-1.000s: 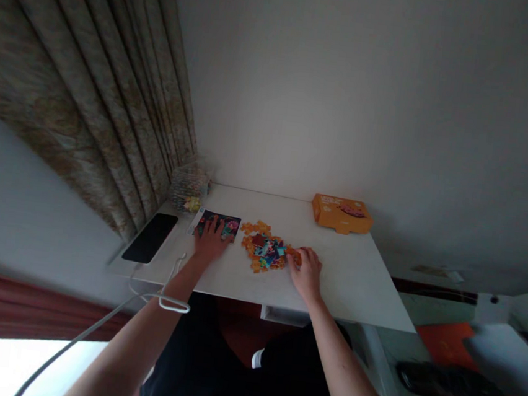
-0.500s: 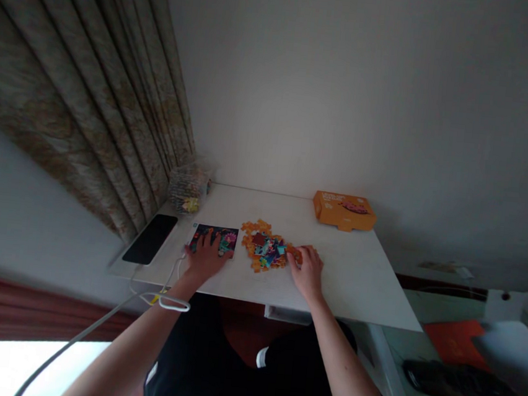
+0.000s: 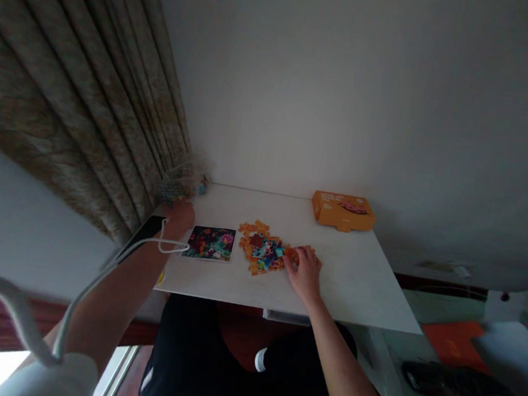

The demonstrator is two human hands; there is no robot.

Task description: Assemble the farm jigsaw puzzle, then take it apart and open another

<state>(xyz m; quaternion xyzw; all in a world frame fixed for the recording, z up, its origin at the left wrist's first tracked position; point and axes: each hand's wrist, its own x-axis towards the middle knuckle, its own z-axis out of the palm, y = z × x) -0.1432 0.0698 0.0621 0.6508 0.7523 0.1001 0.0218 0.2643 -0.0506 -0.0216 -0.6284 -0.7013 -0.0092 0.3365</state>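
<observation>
My left hand (image 3: 181,213) is at the table's far left, against the lower part of a clear plastic bag (image 3: 186,175) with things inside. Its fingers are blurred and partly hidden, so their grip does not show. My right hand (image 3: 304,271) rests at the right edge of a heap of jigsaw puzzle pieces (image 3: 258,256), its thumb and fingers curled around some orange ones. Some pieces lie orange side up, others show a colourful print. Left of the heap lies a dark picture card (image 3: 211,243) with bright flowers, flat and untouched.
An orange box (image 3: 344,212) stands at the back right of the white table (image 3: 350,275). A black phone (image 3: 146,230) lies at the left edge, partly behind my left arm. A white cable (image 3: 86,296) runs along that arm. Patterned curtains (image 3: 83,81) hang at the left.
My left hand has left the picture card and moved up and left to the plastic bag, whose shape has shifted. The card is now uncovered. My right hand has stayed almost still at the heap.
</observation>
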